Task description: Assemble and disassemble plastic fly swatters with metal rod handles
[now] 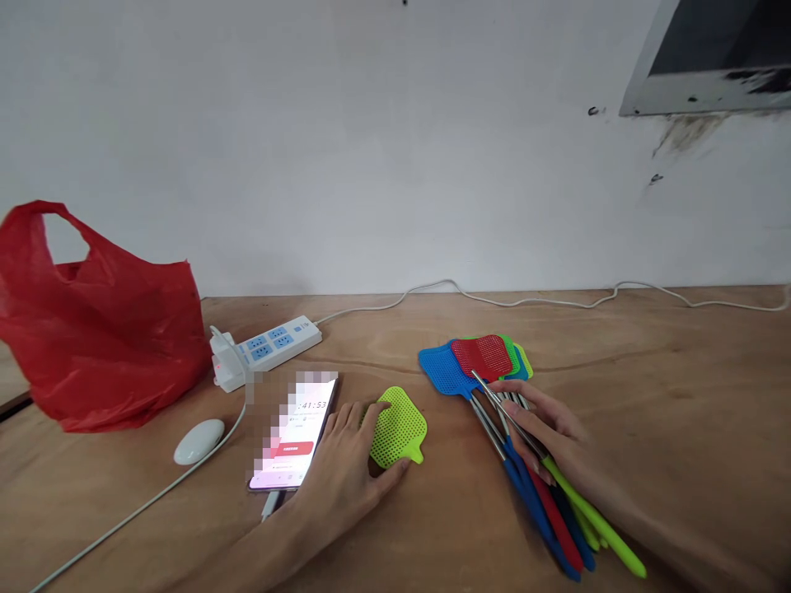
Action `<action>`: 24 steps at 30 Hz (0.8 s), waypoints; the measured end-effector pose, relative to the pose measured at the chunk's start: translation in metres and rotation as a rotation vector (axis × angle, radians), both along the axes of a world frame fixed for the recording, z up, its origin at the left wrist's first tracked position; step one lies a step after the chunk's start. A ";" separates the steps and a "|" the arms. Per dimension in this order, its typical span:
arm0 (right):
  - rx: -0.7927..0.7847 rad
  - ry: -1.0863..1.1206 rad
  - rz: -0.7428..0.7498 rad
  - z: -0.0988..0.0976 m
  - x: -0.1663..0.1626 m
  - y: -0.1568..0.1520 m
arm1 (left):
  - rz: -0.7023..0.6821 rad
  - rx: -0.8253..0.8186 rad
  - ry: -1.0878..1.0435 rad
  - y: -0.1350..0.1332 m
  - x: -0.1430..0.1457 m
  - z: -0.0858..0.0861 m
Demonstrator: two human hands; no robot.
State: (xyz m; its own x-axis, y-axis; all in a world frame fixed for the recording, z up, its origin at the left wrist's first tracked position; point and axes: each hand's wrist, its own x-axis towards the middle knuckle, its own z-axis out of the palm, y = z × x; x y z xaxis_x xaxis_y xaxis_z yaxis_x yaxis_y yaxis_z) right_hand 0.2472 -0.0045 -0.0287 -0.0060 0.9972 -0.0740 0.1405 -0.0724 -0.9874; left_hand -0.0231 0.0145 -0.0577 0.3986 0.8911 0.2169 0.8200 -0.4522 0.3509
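A loose yellow-green fly swatter head (pixel 400 428) lies flat on the wooden table. My left hand (pixel 346 461) grips its left side, index finger on the mesh and thumb by the short neck. My right hand (pixel 556 432) is closed around a fly swatter handle (pixel 593 511) with a green grip and a metal rod, whose bare tip points up and left. Under that hand is a pile of several fly swatters: a blue one (pixel 443 368), a red one (pixel 483 357), and green and blue ones partly covered. Their rods and coloured grips fan toward me.
A lit phone (pixel 290 436) lies left of my left hand, a cable at its lower end. Beyond it are a white power strip (pixel 290 338) with a plugged-in charger, a white mouse-like object (pixel 198 442) and a red plastic bag (pixel 105 329). A white cord (pixel 531 301) runs along the wall.
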 end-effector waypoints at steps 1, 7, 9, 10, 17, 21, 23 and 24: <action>0.001 -0.001 0.002 0.000 0.000 0.000 | 0.007 -0.012 -0.019 0.001 0.000 0.000; 0.006 0.006 -0.005 -0.002 0.001 -0.002 | 0.003 -0.099 -0.135 0.002 0.000 0.006; 0.005 0.010 -0.007 -0.001 0.000 -0.003 | -0.001 -0.116 -0.160 0.001 0.000 0.007; 0.003 0.010 -0.004 0.000 0.000 -0.003 | -0.002 -0.124 -0.171 0.001 0.000 0.006; 0.010 0.004 -0.011 0.000 0.000 -0.003 | -0.050 -0.119 -0.243 0.001 -0.001 0.000; 0.020 0.005 -0.007 0.000 0.000 -0.004 | -0.064 -0.106 -0.268 -0.001 0.000 0.001; 0.026 0.012 -0.009 0.000 0.000 -0.003 | -0.066 -0.101 -0.283 -0.002 0.001 0.002; 0.025 0.018 -0.010 0.000 0.000 -0.003 | -0.069 -0.099 -0.290 -0.002 0.001 0.003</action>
